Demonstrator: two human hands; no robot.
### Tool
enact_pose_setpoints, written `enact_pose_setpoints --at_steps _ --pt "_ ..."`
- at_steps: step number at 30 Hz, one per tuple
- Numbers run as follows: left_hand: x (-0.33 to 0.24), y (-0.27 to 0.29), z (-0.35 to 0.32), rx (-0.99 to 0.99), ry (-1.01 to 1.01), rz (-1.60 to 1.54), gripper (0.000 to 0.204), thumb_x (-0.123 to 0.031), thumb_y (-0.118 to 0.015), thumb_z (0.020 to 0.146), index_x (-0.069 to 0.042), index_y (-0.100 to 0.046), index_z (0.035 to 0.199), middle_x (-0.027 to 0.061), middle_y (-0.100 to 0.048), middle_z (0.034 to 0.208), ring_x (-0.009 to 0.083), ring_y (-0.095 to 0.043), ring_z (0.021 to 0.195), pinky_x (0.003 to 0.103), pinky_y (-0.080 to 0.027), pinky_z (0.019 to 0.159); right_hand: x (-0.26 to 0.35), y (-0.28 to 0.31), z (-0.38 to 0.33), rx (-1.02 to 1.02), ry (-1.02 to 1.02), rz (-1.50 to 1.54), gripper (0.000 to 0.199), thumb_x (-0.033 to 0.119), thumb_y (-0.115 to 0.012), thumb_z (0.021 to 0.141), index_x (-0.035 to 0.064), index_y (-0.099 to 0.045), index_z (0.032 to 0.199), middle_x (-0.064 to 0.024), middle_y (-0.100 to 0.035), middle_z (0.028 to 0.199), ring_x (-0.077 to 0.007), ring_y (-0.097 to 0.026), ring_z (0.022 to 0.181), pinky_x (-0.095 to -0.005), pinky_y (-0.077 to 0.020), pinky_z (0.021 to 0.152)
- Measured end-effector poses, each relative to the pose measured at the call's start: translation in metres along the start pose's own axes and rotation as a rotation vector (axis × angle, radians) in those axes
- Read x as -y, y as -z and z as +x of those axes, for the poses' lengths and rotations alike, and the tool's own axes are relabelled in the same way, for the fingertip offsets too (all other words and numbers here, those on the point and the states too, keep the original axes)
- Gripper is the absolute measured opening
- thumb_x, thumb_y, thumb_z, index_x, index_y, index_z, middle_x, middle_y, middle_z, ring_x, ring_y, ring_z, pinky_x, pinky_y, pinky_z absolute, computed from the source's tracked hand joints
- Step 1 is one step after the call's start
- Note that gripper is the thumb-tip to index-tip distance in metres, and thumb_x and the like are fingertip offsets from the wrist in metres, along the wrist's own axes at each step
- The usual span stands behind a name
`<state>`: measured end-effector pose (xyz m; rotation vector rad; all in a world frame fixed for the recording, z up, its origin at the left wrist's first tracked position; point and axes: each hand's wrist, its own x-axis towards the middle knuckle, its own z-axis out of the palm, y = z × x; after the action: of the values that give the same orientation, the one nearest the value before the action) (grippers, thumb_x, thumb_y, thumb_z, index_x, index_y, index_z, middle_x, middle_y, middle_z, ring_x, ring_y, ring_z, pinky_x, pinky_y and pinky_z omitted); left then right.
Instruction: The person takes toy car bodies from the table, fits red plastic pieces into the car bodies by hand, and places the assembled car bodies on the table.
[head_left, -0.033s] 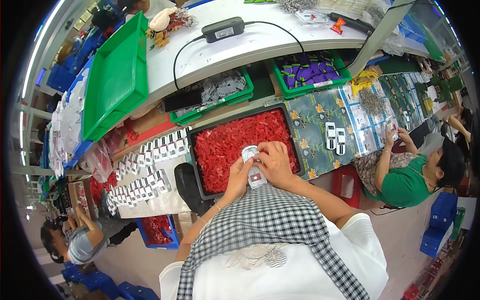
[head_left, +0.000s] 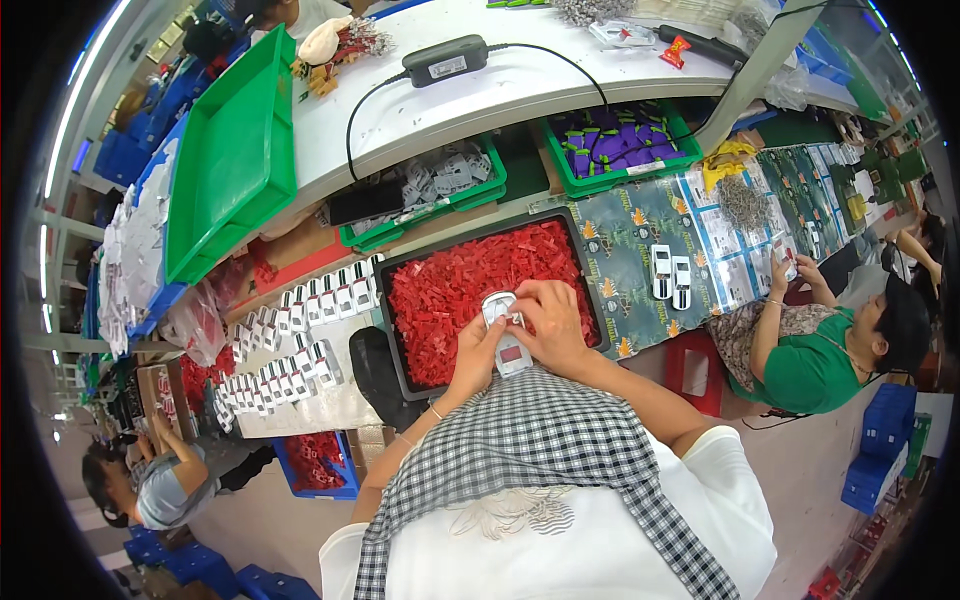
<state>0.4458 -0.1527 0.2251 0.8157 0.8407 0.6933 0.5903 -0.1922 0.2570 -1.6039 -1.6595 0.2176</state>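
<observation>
Over the near edge of a black tray full of small red plastic pieces, I hold a white plastic toy car shell with a red patch on its lower part. My left hand grips the shell from its left side. At its right, my right hand is closed, thumb and fingers pinched at the middle of the shell. A small pale bit shows at those fingertips, too small to name. Rows of white toy cars with dark windows stand left of the tray. Two more white toy cars lie to the right.
Behind the tray sit a green bin of grey-white parts and a green bin of purple parts, under a white shelf. A large green tray leans at the left. A co-worker in green works at the right.
My right fingertips have shifted slightly on the toy car shell, and the pale bit between them shows more. The shell and my left hand stay almost in place.
</observation>
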Motion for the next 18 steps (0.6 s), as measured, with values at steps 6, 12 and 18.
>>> enact_pose_setpoints --at_steps 6,12,18 --pt "0.001 0.010 0.009 0.004 -0.009 0.085 0.018 -0.011 -0.050 0.094 0.002 -0.057 0.104 0.0040 -0.063 0.087 0.0073 -0.058 0.074 0.022 -0.047 0.065 -0.005 -0.003 0.007 0.074 -0.230 0.261 0.048 0.011 -0.074 0.066 0.0068 -0.055 0.110 -0.0080 -0.054 0.102 -0.0232 -0.053 0.094 -0.0365 -0.0413 0.084" --pt "-0.012 -0.001 -0.003 -0.006 0.073 0.171 0.019 -0.012 -0.053 0.093 0.000 -0.058 0.105 0.0025 -0.063 0.087 0.0089 -0.059 0.076 0.024 -0.049 0.067 -0.034 -0.029 -0.013 0.174 -0.342 0.678 0.040 0.003 -0.063 0.079 -0.0001 -0.052 0.117 -0.0053 -0.061 0.092 -0.0085 -0.058 0.074 -0.0226 -0.0482 0.063" --pt "-0.013 0.003 -0.005 0.042 -0.048 0.508 0.021 -0.012 -0.051 0.093 0.003 -0.058 0.107 0.0049 -0.064 0.092 0.0095 -0.059 0.082 0.024 -0.048 0.071 -0.031 -0.029 -0.014 0.229 -0.388 0.621 0.034 0.005 -0.066 0.078 -0.0022 -0.056 0.110 -0.0057 -0.063 0.088 -0.0088 -0.058 0.075 -0.0238 -0.0490 0.066"
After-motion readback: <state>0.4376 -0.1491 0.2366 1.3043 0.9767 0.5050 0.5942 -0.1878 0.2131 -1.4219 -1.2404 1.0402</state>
